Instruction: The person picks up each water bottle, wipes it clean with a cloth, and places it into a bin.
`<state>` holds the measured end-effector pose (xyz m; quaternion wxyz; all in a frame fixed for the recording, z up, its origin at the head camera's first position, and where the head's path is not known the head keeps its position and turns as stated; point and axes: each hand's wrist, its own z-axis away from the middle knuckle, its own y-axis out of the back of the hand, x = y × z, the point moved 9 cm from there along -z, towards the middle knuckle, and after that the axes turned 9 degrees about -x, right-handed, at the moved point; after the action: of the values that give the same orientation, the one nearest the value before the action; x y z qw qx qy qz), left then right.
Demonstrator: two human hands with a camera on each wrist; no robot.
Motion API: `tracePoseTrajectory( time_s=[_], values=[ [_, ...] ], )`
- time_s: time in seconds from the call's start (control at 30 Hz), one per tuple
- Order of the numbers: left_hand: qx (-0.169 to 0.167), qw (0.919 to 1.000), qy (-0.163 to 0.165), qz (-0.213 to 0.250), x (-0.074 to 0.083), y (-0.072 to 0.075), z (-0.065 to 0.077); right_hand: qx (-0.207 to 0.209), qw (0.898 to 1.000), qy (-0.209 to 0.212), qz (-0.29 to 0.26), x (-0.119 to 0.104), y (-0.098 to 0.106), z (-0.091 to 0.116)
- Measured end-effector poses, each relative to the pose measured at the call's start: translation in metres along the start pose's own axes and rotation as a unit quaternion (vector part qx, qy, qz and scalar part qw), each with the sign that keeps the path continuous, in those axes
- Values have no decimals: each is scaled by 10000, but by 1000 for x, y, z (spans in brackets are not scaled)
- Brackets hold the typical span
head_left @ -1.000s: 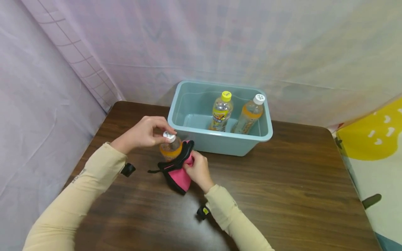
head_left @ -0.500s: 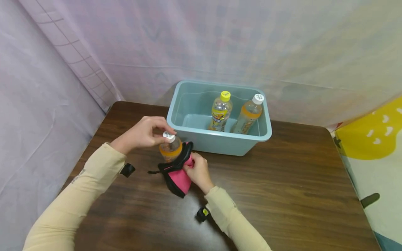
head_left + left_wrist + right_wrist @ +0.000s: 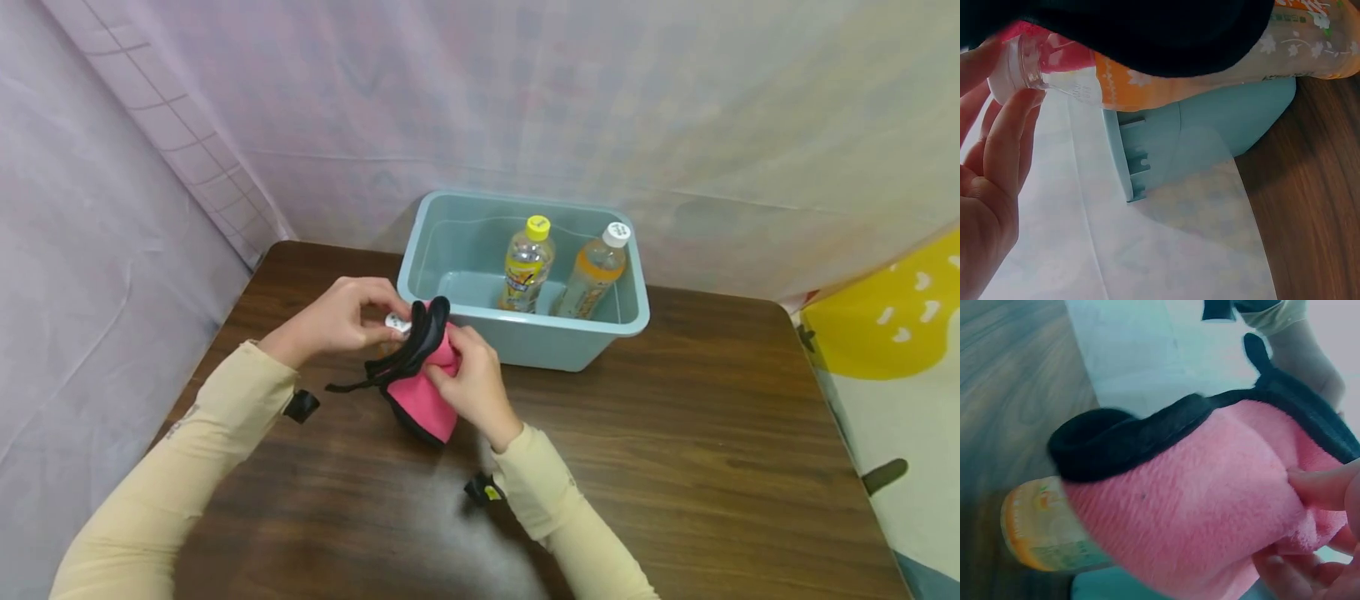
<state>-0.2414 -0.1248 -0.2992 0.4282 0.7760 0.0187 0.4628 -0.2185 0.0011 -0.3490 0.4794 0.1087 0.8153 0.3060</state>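
My left hand [image 3: 341, 321] pinches the white cap [image 3: 397, 323] of a plastic bottle [image 3: 1129, 90], which has an orange-and-clear label. In the left wrist view, thumb and fingertips meet the cap. My right hand [image 3: 476, 383] holds a bunched pink fuzzy cloth [image 3: 1197, 487] with black edging between thumb and fingers. This cloth lies against the near side of the bottle. Most of the bottle is hidden behind it in the head view, while its lower end shows below the cloth in the right wrist view.
A light blue plastic bin [image 3: 525, 337] stands just behind the hands. Inside are a yellow-capped bottle [image 3: 527, 267] and a white-capped bottle [image 3: 592, 275], leaning. The brown wooden table [image 3: 675, 442] extends to the right, with pale curtains [image 3: 480, 100] behind.
My right hand has moved the cloth upward and slightly left, so it now covers the bottle's upper body in the head view. The left hand stays at the cap.
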Motion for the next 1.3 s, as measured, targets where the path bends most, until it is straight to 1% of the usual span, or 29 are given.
tracePoseTrajectory(
  time_s=[0.1,0.27,0.4,0.53,0.6,0.67,0.87,0.97,1.03,1.17,1.3],
  values=[
    [-28,10000,-44,-47,0,-1,-1,15,9999,-131,-39,10,-5,5],
    [-33,9999,-86,-102,-1,-1,0,-128,9991,-400,-5,38,-26,15],
    [-100,9999,39,-21,-2,-1,1,-286,9977,-620,44,57,-41,18],
    [-116,9999,58,-9,-1,-1,1,-512,9943,-933,111,75,-53,22],
    [-101,9999,30,0,-2,-2,0,-536,9933,-1018,122,81,-57,24],
    [-97,9999,29,23,-2,-2,0,-506,9936,-1003,124,83,-58,25],
    [-109,9998,131,87,-3,-2,1,-399,9952,-891,-75,81,-56,27],
    [-127,9998,136,121,-3,-3,1,-219,9967,-744,-250,74,-51,27],
    [-123,9997,125,150,-3,-3,1,-31,9980,-549,-326,64,-44,26],
    [-82,9998,75,163,-3,-2,1,259,9990,-165,-324,36,-22,18],
    [-35,9997,0,232,-3,-1,1,267,9996,-8,-77,8,-5,9]
  ],
)
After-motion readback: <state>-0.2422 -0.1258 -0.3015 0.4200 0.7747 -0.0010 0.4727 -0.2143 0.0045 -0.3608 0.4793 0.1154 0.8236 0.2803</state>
